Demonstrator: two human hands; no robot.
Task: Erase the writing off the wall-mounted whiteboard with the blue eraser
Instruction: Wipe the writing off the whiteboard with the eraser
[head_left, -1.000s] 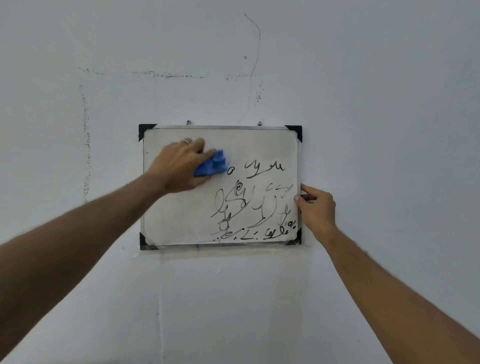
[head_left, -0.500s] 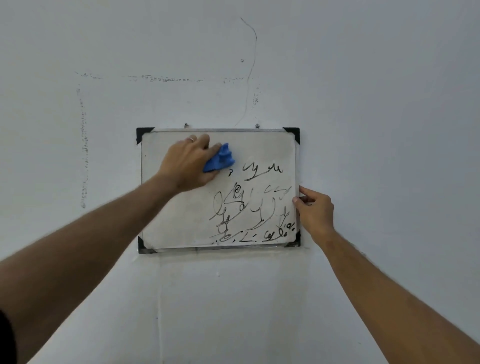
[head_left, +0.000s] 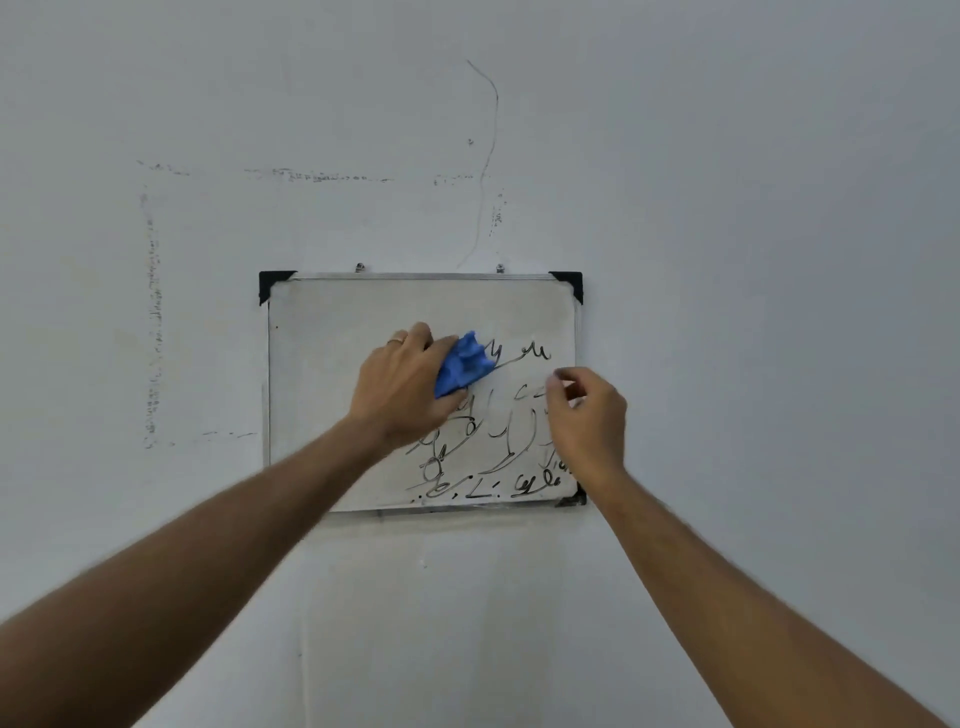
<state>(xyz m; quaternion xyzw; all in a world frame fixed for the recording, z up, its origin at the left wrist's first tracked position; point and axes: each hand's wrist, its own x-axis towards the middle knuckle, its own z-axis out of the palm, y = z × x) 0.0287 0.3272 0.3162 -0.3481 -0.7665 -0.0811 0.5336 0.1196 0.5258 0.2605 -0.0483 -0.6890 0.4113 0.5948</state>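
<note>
A small whiteboard (head_left: 332, 358) with black corner caps hangs on the wall. Black scribbled writing (head_left: 525, 354) covers its right and lower part; the left part is wiped. My left hand (head_left: 400, 392) presses a crumpled blue eraser (head_left: 463, 364) against the board near its middle, right at the left end of the top line of writing. My right hand (head_left: 589, 418) hovers in front of the board's right side with loosely curled fingers and nothing in them, hiding some of the writing there.
The board hangs from two small hooks (head_left: 359, 267) on a pale grey wall (head_left: 753, 312). Faint dirty outline marks (head_left: 150, 322) and a thin crack line (head_left: 488, 156) run over the wall above and left of the board.
My left hand has slid the eraser right and down towards the writing. My right hand has let go of the board's right edge and moved left over the board.
</note>
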